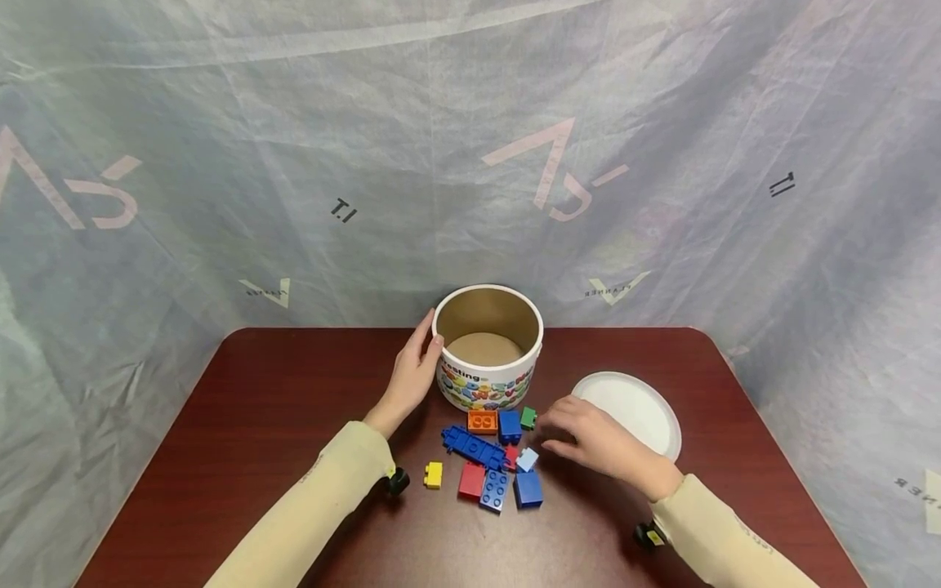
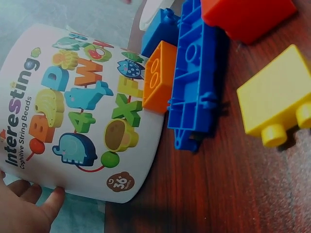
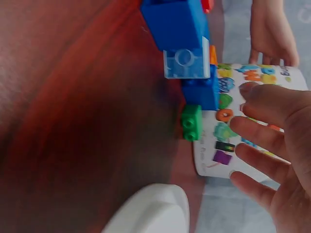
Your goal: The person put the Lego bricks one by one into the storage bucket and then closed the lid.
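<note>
A round white bucket [image 1: 485,384] printed with colourful letters and animals stands lidless at the table's back edge, with nothing on the part of its floor that shows. Against its left side rests my left hand [image 1: 413,371], fingers extended along the wall and thumb by the rim. My right hand [image 1: 588,433] hovers with spread, relaxed fingers and an empty palm, just right of a small green brick [image 1: 528,418]. Close by lie a blue brick [image 1: 510,426], a light blue brick [image 1: 526,459] and an orange brick [image 1: 482,421] at the bucket's foot.
A long blue toy piece [image 1: 474,447] lies before the bucket. Nearer are a red brick [image 1: 472,480], a blue studded brick [image 1: 495,490], another blue brick [image 1: 528,489] and a yellow brick [image 1: 434,475]. The white lid [image 1: 639,408] lies right; grey sheeting [image 1: 441,163] hangs behind.
</note>
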Available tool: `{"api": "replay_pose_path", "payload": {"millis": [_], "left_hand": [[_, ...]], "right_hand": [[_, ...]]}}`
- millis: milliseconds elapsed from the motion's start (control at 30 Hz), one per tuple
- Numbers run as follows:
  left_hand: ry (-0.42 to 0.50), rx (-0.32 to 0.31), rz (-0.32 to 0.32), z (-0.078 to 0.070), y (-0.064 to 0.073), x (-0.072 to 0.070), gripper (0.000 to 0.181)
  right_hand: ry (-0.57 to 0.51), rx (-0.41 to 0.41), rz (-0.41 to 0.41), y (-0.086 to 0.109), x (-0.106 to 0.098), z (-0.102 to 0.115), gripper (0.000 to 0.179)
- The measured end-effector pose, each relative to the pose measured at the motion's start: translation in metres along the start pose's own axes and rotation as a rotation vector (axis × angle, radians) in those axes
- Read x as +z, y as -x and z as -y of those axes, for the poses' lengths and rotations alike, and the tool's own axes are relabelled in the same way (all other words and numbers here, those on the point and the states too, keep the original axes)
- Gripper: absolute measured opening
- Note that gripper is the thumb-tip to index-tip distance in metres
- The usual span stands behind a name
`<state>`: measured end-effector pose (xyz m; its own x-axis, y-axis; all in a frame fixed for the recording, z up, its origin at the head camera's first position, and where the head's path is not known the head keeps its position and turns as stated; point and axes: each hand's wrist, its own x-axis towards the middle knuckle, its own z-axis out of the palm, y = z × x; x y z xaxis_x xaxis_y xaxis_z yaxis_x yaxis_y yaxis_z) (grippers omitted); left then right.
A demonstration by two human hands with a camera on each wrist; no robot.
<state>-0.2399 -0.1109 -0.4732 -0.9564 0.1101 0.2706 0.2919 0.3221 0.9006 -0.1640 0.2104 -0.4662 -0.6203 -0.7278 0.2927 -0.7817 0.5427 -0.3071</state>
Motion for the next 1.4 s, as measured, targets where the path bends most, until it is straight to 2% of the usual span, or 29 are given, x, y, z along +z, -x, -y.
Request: {"api": "replay_pose_path", "payload": {"millis": [233,500,800,1167,1400], "left_hand": [[0.001,-0.010,-0.007,0.003,-0.001,0.001,0.057],[0.001,-0.016,-0.012,0.005,-0.001,0.001,0.056],[0.020,-0.024,-0.007,0.004,0.000,0.001,0.057],[0.031,-0.027,-0.013,0.003,0.001,0.001,0.057],[0.044,-0.027,-0.024,0.005,0.001,0.002,0.057]], "right_hand": [[-0.088,-0.022,0.083,0.007,0.016,0.001,0.030],[-0.046,-0.054,0.087,0.010,0.029,0.002,0.031],[-0.072,-0.003,0.106,0.012,0.030,0.003,0.028],[-0.048,0.119,0.169,0.016,0.026,0.004,0.020],[-0.035,0.148,0.155,0.017,0.020,0.003,0.017]]}}
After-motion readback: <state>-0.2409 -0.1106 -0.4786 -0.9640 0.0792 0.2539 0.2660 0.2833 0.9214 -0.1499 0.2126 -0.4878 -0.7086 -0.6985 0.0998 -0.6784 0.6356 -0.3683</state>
